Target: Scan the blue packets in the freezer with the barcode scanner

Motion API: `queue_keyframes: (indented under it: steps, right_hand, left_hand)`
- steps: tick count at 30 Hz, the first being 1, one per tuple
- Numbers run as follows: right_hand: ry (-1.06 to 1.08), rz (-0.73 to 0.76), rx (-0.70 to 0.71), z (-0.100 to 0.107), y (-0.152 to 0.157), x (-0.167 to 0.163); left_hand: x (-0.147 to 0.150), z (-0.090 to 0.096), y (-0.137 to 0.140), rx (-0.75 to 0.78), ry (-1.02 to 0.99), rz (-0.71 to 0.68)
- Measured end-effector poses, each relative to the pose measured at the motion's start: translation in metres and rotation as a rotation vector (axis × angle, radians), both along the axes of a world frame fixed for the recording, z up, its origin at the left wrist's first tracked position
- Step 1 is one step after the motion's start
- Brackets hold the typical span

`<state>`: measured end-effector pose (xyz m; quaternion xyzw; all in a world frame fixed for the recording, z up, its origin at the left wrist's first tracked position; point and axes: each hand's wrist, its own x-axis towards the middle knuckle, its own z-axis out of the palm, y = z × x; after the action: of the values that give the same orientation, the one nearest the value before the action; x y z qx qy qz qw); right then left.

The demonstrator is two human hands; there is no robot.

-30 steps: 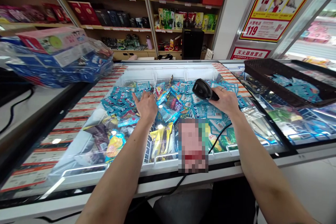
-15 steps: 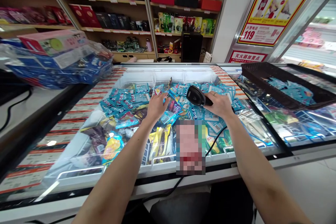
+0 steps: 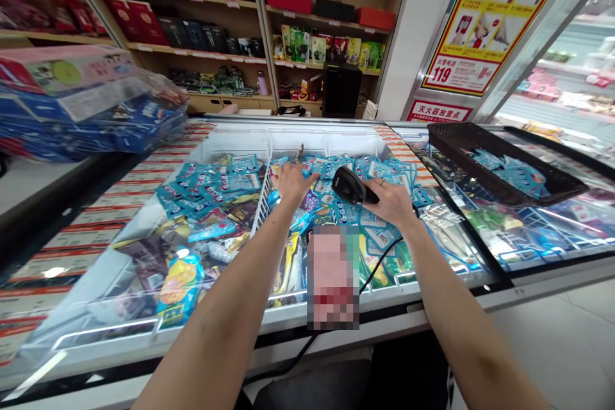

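A black barcode scanner (image 3: 352, 186) is gripped by its handle in my right hand (image 3: 390, 204), its head turned to the left. A black cable runs from near that hand down to the freezer's front edge. My left hand (image 3: 291, 180) is over the packets beside a white wire divider (image 3: 262, 205), thumb spread away from the fingers; its fingertips are partly hidden. Around both hands lie many blue ice cream packets (image 3: 240, 180). Yellow packets (image 3: 289, 262) lie nearer the front, partly behind a blurred-out rectangle (image 3: 333, 275).
The chest freezer's front rim (image 3: 394, 315) runs below my forearms. To the right, a dark brown basket (image 3: 504, 170) holds blue packets. Plastic-wrapped boxes (image 3: 86, 102) are stacked at the left. Stocked shelves (image 3: 192, 51) stand behind.
My left hand has shifted slightly relative to the packets, its thumb still apart. The right hand keeps hold of the scanner. The whole view has moved a little to the right.
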<state>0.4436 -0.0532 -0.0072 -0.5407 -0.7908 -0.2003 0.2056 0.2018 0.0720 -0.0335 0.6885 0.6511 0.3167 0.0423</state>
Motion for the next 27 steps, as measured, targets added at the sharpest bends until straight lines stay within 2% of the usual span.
queue_keyframes:
  steps: [4, 7, 13, 21, 27]
  right_hand:
    - [0.042, 0.015, 0.009, -0.004, -0.001, 0.003]
    - [0.036, 0.024, 0.013, -0.003, -0.001, 0.004]
    - [-0.008, 0.036, -0.007, -0.001, -0.002, 0.002]
    - [-0.030, 0.072, 0.012, 0.000, -0.001, -0.001]
    - [-0.041, 0.085, 0.010, 0.004, -0.004, -0.005]
  left_hand:
    - [-0.013, 0.001, 0.006, -0.092, 0.036, -0.051]
    - [-0.026, 0.001, 0.005, -0.121, 0.035, -0.140]
    - [-0.046, -0.007, -0.007, -0.060, -0.224, -0.288]
    - [-0.059, -0.006, -0.036, 0.071, -0.535, -0.234]
    - [-0.060, -0.007, -0.040, 0.168, -0.599, -0.204]
